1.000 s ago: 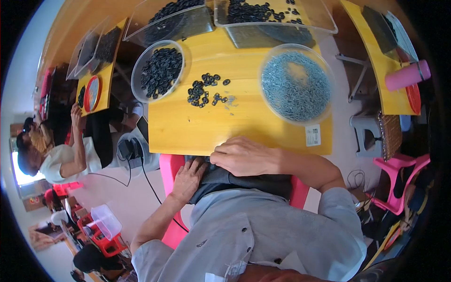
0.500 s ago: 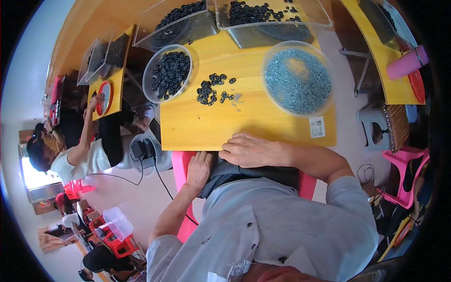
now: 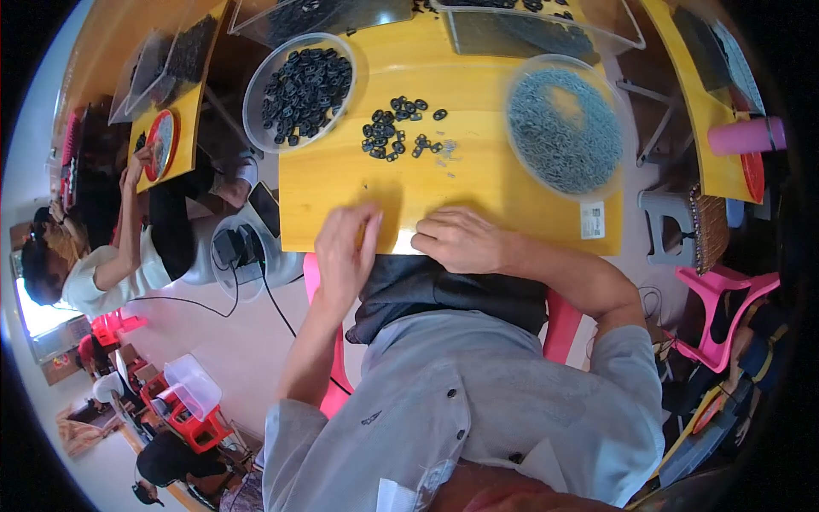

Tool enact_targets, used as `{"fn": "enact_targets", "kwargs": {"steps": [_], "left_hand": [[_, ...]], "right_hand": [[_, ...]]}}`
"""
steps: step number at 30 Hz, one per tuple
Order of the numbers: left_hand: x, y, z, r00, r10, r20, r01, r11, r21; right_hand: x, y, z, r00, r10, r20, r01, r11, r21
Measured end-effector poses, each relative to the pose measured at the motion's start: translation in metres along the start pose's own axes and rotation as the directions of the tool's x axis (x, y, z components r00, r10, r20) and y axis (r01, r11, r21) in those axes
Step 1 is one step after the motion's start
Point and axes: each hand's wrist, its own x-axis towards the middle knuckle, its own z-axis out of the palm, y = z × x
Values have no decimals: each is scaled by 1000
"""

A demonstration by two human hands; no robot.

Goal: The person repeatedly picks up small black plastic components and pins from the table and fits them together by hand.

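My left hand (image 3: 345,252) is over the near edge of the yellow table (image 3: 324,209), fingers stretched and thumb apart; I see nothing in it. My right hand (image 3: 461,241) rests on the same edge with its fingers curled; whatever may be in them is hidden. Beyond the hands lies a loose group of small black oval pieces with holes (image 3: 380,136). Beside it is a little scatter of thin silvery screws or pins (image 3: 448,154). A tiny dark speck (image 3: 365,185) is on the wood ahead of my left hand.
A round clear tub of black pieces (image 3: 307,94) stands back left, and a round tub of bluish metal pins (image 3: 563,128) at the right. Clear bins (image 3: 520,38) line the far edge. A labelled card (image 3: 592,220) lies front right. Another person (image 3: 128,256) works at the left.
My left hand has risen from beside my lap to the table edge. My right hand stays at the edge. The whole view has shifted, and a dark speck now shows on the table.
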Motion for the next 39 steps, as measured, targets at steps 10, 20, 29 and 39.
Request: {"fn": "enact_targets", "kwargs": {"steps": [10, 20, 29, 39], "left_hand": [[59, -42, 45, 996, -6, 91, 8, 1000, -18], [68, -42, 37, 985, -25, 172, 15, 998, 63], [78, -51, 33, 969, -37, 245, 46, 998, -33], [89, -54, 34, 932, 24, 360, -41, 998, 41]], "right_hand": [[6, 13, 6, 985, 156, -69, -141, 973, 184], [7, 12, -8, 983, 186, 6, -184, 971, 152], [36, 31, -70, 834, 485, -262, -527, 841, -120], [62, 67, -75, 781, 604, -156, -606, 674, -422]]}}
